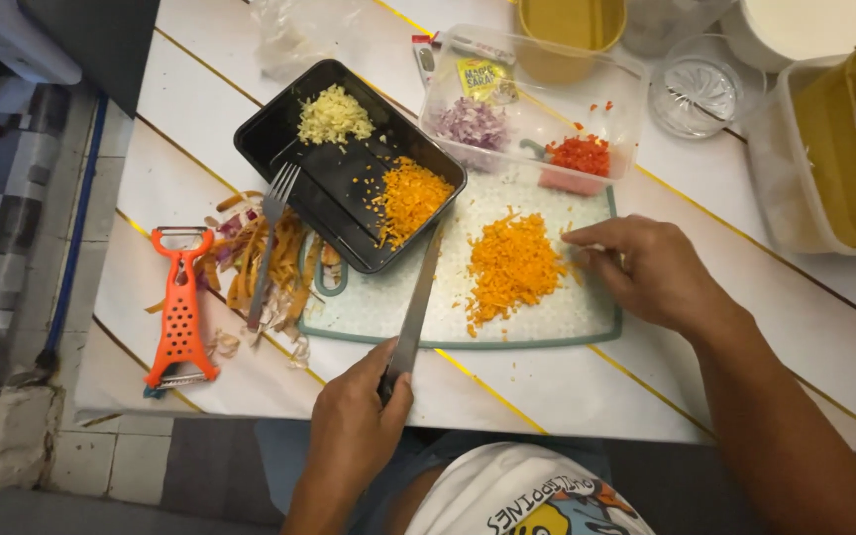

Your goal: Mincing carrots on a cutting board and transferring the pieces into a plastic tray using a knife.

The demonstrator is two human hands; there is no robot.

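- The knife [415, 307] handle is hidden inside the left hand [354, 421], which is clamped around it; the blade points up toward the black tray [279, 129].
- Diced orange carrot [512, 266] lies on the cutting board [567, 315], between both hands.
- The right hand [646, 272] rests flat beside the pile, fingers loosely spread, holding nothing.

Left hand [354, 421] fisted, right hand [646, 272] flat, fingers spread
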